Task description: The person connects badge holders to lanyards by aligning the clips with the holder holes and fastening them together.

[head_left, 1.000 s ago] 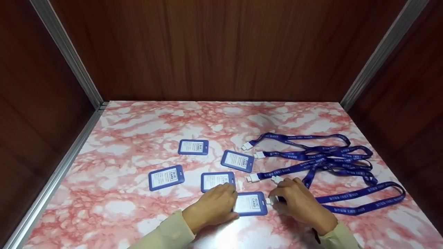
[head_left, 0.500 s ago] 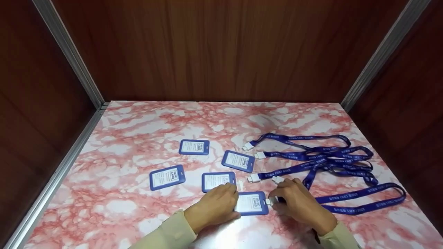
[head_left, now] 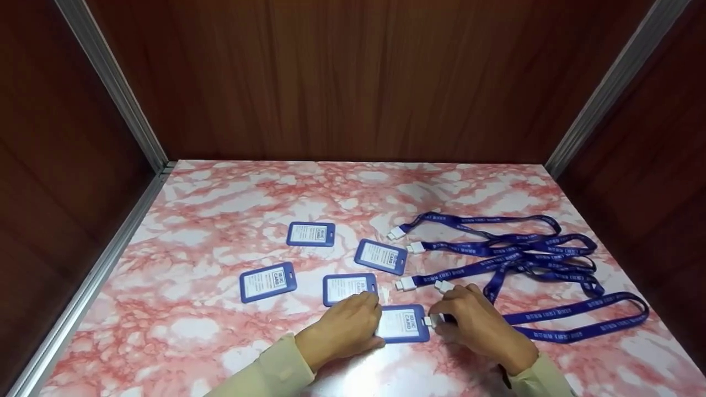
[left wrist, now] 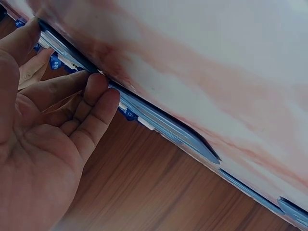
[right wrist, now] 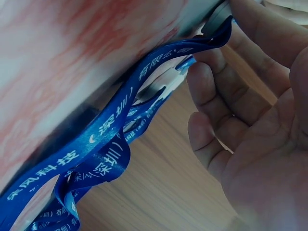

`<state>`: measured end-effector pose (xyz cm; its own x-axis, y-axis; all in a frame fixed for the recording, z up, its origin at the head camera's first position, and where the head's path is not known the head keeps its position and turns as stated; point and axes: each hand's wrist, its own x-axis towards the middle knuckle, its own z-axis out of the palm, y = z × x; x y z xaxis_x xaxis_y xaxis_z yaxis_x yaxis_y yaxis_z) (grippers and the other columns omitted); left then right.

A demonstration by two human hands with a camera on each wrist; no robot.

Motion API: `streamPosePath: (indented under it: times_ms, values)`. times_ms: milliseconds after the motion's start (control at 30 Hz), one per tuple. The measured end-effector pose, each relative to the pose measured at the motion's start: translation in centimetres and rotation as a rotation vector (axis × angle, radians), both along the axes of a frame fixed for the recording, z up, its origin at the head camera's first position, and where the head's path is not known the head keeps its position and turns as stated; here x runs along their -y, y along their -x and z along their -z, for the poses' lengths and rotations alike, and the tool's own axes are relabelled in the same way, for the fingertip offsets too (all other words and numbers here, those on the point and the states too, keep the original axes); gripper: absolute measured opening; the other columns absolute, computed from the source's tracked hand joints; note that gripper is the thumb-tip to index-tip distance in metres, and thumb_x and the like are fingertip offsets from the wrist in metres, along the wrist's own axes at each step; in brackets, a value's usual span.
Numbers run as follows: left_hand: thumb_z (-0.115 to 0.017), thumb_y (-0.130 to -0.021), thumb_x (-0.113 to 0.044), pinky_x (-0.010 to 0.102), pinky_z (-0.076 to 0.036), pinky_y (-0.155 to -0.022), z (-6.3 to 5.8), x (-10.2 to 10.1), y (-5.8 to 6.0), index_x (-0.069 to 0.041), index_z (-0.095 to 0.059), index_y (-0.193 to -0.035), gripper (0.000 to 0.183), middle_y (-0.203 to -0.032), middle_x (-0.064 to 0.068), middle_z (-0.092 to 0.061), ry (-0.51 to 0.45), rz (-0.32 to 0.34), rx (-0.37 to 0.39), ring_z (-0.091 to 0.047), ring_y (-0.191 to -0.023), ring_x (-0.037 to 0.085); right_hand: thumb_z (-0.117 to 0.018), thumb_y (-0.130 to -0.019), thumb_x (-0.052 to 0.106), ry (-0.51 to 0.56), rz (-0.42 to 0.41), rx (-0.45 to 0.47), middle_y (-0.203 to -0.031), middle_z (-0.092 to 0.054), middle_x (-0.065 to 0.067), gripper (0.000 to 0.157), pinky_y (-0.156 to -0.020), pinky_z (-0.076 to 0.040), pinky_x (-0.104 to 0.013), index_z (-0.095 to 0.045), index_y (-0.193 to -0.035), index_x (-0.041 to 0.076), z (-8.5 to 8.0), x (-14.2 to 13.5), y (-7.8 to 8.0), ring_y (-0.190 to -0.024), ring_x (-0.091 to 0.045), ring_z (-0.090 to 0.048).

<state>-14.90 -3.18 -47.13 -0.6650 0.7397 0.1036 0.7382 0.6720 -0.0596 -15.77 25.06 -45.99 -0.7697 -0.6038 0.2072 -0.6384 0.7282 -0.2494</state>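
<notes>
My left hand (head_left: 345, 325) grips a blue ID card holder (head_left: 402, 324) flat on the table, covering its left end. In the left wrist view, the thumb and fingers hold opposite long edges of this holder (left wrist: 62, 45). At its slotted right end, my right hand (head_left: 474, 322) pinches the white clip (head_left: 434, 320) of a blue lanyard (head_left: 573, 334). The clip's tip meets the slot; whether it is hooked in I cannot tell. The right wrist view has the printed strap (right wrist: 110, 110) running up to the right fingers. Another card holder (head_left: 348, 288) lies partly behind the left hand.
More blue card holders lie around: one far left (head_left: 310, 234), one nearer left (head_left: 268, 282), one in the middle (head_left: 381, 256). Several lanyards (head_left: 513, 253) overlap on the right, white clips (head_left: 406, 283) pointing left. Brown panels (head_left: 353, 82) wall in the marbled table (head_left: 182, 331).
</notes>
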Motion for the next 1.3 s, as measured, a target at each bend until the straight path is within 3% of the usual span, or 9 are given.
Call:
streamPosePath:
  times_ms: [300,567,1300]
  values:
    - [-0.069,-0.094,-0.052,0.031,-0.051,-0.099,-0.06,-0.13,-0.02,-0.002,-0.068,-0.117,0.055,-0.113,0.006,-0.061,0.010,0.003,-0.010,-0.060,-0.102,0.018,-0.086,-0.079,0.007,-0.008,0.016,0.104,-0.091,-0.073,0.013,0.023,-0.078,-0.040,-0.037,-0.082,-0.098,0.020,-0.26,0.11,0.00,-0.083,-0.010,-0.058]
    - [-0.071,-0.092,-0.053,0.032,-0.051,-0.097,0.08,-0.46,-0.04,-0.001,-0.068,-0.114,0.057,-0.107,0.006,-0.058,0.015,-0.016,0.008,-0.057,-0.099,0.019,-0.086,-0.076,0.002,0.041,-0.038,0.044,-0.086,-0.072,0.012,0.026,-0.074,-0.036,-0.035,-0.081,-0.093,0.020,-0.06,0.04,-0.24,-0.078,-0.011,-0.061]
    - [-0.074,-0.091,-0.049,0.031,-0.052,-0.095,-0.19,-0.81,-0.06,0.000,-0.069,-0.115,0.055,-0.107,0.006,-0.059,0.000,-0.023,0.042,-0.058,-0.101,0.019,-0.087,-0.080,0.011,0.013,-0.007,0.085,-0.095,-0.074,0.011,0.023,-0.077,-0.040,-0.037,-0.081,-0.100,0.021,-0.08,0.48,-0.40,-0.085,-0.010,-0.061]
